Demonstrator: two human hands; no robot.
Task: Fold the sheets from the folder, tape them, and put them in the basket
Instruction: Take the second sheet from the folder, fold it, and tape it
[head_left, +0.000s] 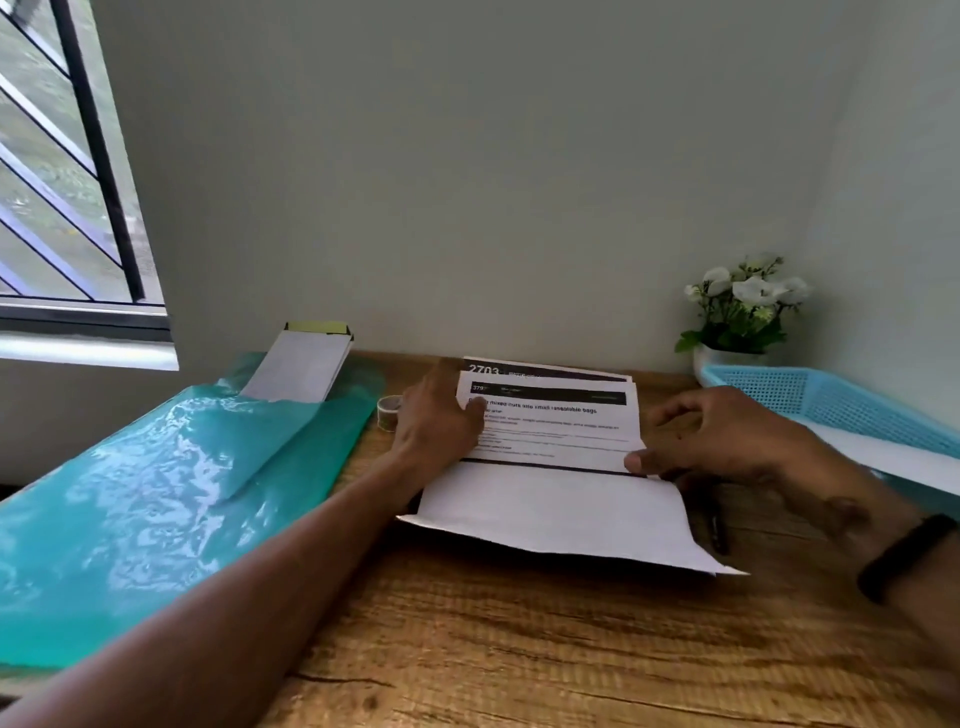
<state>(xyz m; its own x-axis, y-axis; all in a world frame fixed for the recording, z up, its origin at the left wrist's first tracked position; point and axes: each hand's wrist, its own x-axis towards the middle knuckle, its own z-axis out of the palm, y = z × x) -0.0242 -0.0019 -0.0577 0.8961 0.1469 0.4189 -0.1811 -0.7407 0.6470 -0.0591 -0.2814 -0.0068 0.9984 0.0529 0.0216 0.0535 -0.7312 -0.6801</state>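
1. Your sheet (550, 499) lay flat on the desk (519, 649), straight ahead of you and between both hands, long axis running left to right. The far printed flap was already folded toward you and its free edge ended about halfway down, so the near blank flap still looked to be waiting.
2. Your left hand (441, 415) rested on the sheet's left end with fingers laid fairly straight over the printed flap, pressing rather than grasping.
3. Your right hand (711, 436) had its thumb and fingertips pinching the flap's near right corner, the other fingers loosely curled.
4. Both hands were touching the sheet, so neither was really nearer. I'd guess the next move turned on that left-right crease line: the near flap would need to come up and away from you.
5. Counts: one sheet being folded, one more printed sheet (540, 368) under it at the far edge, one white sheet sticking out of the folder (156, 493), one pale sheet in the basket (831, 400).
6. One tape roll (388, 411) sat just beside your left hand, folder side.
7. One pen (716, 525) lay by the sheet's right end, one plant (743, 306) in the corner.
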